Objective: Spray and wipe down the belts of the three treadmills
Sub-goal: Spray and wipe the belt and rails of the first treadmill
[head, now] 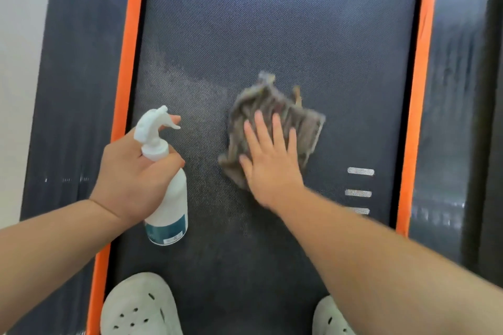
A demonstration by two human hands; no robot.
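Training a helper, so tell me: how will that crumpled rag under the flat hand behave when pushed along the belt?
The rag looks creased and bunched, so probably floppy, apt to fold rather than slide flat. The right hand presses it with straight fingers; on the textured belt it likely drags and needs that pressure.

Looking down along a bright orange strip (128, 62) that runs top to bottom. Touching it on the left, a dark ribbed side rail (79, 90) with a soft bluish sheen of light, and further left a plain pale surface (16, 62), wall or floor, cannot tell which. Well to its right, a second orange strip (419, 90), then another glossy dark rail (451, 90) streaked with reflections.
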